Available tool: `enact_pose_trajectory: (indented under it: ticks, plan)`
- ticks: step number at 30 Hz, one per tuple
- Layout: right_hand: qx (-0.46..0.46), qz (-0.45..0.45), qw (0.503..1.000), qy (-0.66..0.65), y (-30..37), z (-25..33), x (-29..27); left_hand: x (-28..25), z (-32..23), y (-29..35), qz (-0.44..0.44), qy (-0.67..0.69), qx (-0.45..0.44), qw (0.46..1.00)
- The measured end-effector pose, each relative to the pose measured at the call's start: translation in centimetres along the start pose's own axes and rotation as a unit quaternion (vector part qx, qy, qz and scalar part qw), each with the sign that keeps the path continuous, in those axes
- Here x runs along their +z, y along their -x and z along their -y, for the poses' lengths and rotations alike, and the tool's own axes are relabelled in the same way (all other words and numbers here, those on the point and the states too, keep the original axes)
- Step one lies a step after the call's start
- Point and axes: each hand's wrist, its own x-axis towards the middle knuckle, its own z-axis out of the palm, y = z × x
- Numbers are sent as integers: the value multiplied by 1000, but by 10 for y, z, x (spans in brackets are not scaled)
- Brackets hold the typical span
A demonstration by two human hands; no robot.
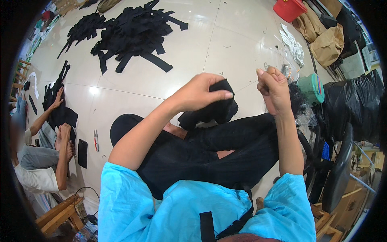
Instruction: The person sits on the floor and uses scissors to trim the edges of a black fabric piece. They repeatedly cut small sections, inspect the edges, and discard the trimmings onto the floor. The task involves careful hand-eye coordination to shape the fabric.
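My left hand (203, 92) pinches a piece of black fabric (215, 111) between thumb and fingers, in front of my crossed legs. Part of the fabric drapes down toward my lap, and its far corner rises above my thumb. To the right, apart from the fabric, my right hand (275, 88) is raised with thumb and fingers pressed together. Whatever it may hold is too small or hidden to tell.
Black fabric strips (133, 34) lie heaped on the tiled floor ahead. At left sits another person (40, 161) handling black fabric, near a phone (82, 153) and small snips (96, 140). A green container (311, 89), black plastic bag (350, 101) and red bucket (289, 9) stand at right.
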Motion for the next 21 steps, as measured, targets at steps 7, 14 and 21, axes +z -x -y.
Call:
enact_pose_trajectory:
  ticks: [7, 14, 21]
  plan:
    - [-51, -27, 998, 8, -3, 1, 46, 0, 18, -3, -21, -34, -15, 999]
    - [-83, 15, 948, 307, -3, -17, 39, -4, 16, -2, -31, -65, -9, 997]
    - [-190, 97, 714, 667, 15, -4, 50, -20, -3, 4, 5, -30, -24, 999]
